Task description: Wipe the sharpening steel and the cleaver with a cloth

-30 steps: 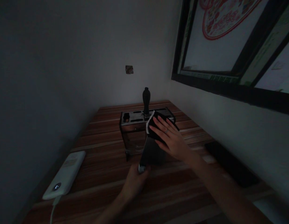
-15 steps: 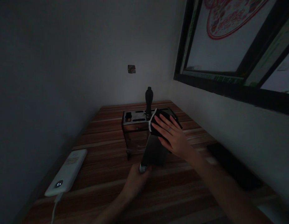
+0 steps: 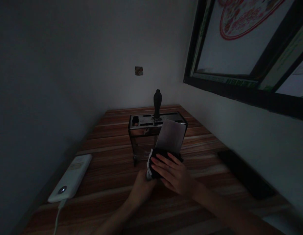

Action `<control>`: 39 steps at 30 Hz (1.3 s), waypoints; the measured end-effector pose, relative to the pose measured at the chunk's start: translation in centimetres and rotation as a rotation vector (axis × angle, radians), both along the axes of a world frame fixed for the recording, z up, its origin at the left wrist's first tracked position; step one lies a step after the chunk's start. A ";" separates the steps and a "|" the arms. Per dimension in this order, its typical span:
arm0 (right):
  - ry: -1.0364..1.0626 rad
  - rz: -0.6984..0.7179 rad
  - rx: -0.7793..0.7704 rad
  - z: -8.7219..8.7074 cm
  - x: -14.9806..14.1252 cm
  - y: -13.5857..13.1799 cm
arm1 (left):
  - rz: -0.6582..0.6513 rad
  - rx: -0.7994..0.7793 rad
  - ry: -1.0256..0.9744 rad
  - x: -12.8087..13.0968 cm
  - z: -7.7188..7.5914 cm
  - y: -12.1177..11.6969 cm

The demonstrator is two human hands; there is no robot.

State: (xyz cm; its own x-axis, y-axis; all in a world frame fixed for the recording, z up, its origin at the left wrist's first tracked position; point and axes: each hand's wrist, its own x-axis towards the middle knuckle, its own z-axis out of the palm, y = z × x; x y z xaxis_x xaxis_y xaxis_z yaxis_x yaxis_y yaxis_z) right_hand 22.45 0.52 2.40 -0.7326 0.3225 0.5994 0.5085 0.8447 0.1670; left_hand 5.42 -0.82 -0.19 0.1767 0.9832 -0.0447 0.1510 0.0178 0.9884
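Note:
My left hand (image 3: pixel 141 187) is closed around the handle of a cleaver (image 3: pixel 171 135), whose broad blade points away from me and tilts up in front of a knife rack (image 3: pixel 144 124). With its fingers laid together, my right hand (image 3: pixel 175 174) presses a black cloth (image 3: pixel 159 152) with a white edge flat against the lower blade, close to the handle. The cloth hides that part of the blade. A dark-handled tool (image 3: pixel 157 103) stands upright in the rack's slotted metal top; its lower end is hard to make out.
A white power bank (image 3: pixel 74 174) with a cable (image 3: pixel 57 217) plugged in lies at the left on the wood-grain table (image 3: pixel 104 179). On the right is a dark flat object (image 3: pixel 246 174) by the wall. A dark-framed window (image 3: pixel 222 81) is above it.
My right hand has drawn the black cloth down the blade toward the handle, uncovering the blade's far end. My left hand has stayed about where it was.

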 end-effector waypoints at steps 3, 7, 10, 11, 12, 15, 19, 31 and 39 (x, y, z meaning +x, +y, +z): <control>-0.002 0.057 -0.051 -0.9 -0.5 -1.0 | -0.028 0.057 -0.024 -0.2 0.3 -0.1; 0.003 0.067 -0.089 -1.2 -0.7 -1.3 | -0.014 0.078 0.052 -0.3 0.5 -0.2; 0.022 0.073 -0.089 -1.1 -0.7 -1.2 | -0.014 0.095 0.085 -0.4 0.4 0.0; 0.024 0.076 -0.089 -1.1 -0.7 -1.2 | -0.011 0.104 0.090 -0.4 0.4 0.0; 0.022 0.079 -0.090 -1.1 -0.7 -1.2 | -0.006 0.112 0.094 -0.4 0.4 0.1; -0.007 0.076 -0.099 -1.1 -0.6 -1.2 | 0.010 0.117 0.098 -0.5 0.5 0.1; -0.041 0.073 -0.089 -1.1 -0.5 -1.1 | -0.001 0.099 0.085 -0.6 0.4 0.0; -0.075 0.093 -0.057 -0.7 -1.2 -0.7 | 0.075 0.100 0.069 -1.3 0.9 -0.1; -0.086 0.080 0.007 0.1 -0.9 0.5 | 0.059 0.023 -0.012 -1.3 0.1 0.2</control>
State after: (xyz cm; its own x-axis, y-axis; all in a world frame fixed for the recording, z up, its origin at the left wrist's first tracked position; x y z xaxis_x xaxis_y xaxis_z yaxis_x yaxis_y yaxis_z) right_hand 21.53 0.98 2.52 -0.8050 0.2566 0.5349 0.4225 0.8809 0.2134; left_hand 4.07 -0.66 -0.14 0.1184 0.9928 -0.0204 0.1389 0.0038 0.9903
